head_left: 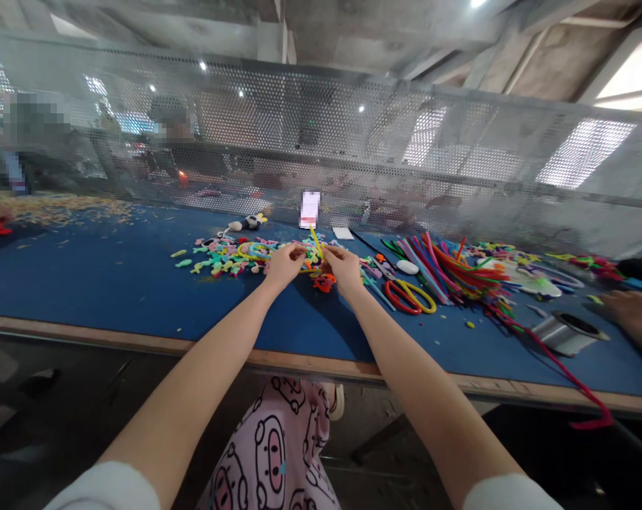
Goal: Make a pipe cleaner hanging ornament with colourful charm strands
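Both my hands are close together over the middle of the blue table. My right hand (pixel 343 269) pinches a yellow pipe cleaner (pixel 317 242), whose end sticks up and leans left. My left hand (pixel 285 268) is closed with thumb and fingertips together; whatever is between them is too small to make out. A bit of yellow also shows low in the gap between the hands. Around and behind them spreads a pile of small colourful fuzzy figures (pixel 228 258). An orange figure (pixel 324 282) lies just below my right hand.
Right of my hands lie red-and-yellow-handled scissors (pixel 406 296), a white oval object (pixel 407 267), a bundle of coloured pipe cleaners (pixel 448 269) and a wire spool (pixel 568 333). A phone (pixel 309 208) stands before the perforated metal screen (pixel 257 134). Other people's hands (pixel 637 315) show at both sides.
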Motion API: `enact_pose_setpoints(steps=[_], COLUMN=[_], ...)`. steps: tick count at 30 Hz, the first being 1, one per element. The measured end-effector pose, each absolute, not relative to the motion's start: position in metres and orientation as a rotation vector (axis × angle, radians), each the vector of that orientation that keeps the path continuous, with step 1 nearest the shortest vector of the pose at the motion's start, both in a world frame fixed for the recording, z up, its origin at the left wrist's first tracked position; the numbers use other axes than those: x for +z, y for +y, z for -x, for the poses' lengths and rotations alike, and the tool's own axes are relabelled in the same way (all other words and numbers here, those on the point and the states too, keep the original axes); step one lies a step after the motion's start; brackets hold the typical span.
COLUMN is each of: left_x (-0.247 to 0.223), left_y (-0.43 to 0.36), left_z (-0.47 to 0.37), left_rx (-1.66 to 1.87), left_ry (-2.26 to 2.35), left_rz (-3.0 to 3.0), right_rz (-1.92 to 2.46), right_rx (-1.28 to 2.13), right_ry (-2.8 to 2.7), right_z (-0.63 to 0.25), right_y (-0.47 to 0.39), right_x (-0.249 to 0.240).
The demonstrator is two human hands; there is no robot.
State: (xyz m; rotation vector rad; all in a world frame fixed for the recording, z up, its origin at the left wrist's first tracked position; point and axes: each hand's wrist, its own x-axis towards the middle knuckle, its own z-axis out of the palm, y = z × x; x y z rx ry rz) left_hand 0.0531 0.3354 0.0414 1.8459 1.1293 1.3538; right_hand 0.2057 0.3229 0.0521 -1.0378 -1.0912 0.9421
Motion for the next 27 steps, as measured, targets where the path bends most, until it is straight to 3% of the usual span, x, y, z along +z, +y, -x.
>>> enact_pose_setpoints(steps=[3,6,10,14,17,22,25,27], left_x=[0.044,0.047,0.051,0.056,0.054,0.04,0.038,0.04], left_y=[0.331,0.325,0.323,0.326,0.329,0.337,0.336,0.333], left_z=[-0.04,-0.028,-0.021,-0.021,-0.027,-0.044,-0.046,-0.041], left_rx=[1.449,1.241,0.998,1.339,1.561,1.165,1.127,1.213], left_ry=[1.637,2.141,2.316,2.184,1.768,1.06,1.098,1.43], left_rz=[-2.145,-2.175,-2.081,-2.087,-2.27,-2.584,-2.621,-2.563], right_rz=[1.093,1.126,1.159,1.158,1.094,0.914,0.923,0.975], right_rx=[0.817,0.754,0.719,0.678,0.687,0.811,0.815,0.8], right_ry=[-1.04,-1.012,-1.022,-0.975,-0.864,-0.745,-0.754,-0.751], right_z=[-0.212,-0.216,-0.217,-0.218,-0.219,-0.221,-0.221,-0.221], right_y=[0.326,0.326,0.325,0.325,0.328,0.333,0.334,0.334], right_x=[0.053,0.055,0.057,0.056,0.056,0.059,0.057,0.055])
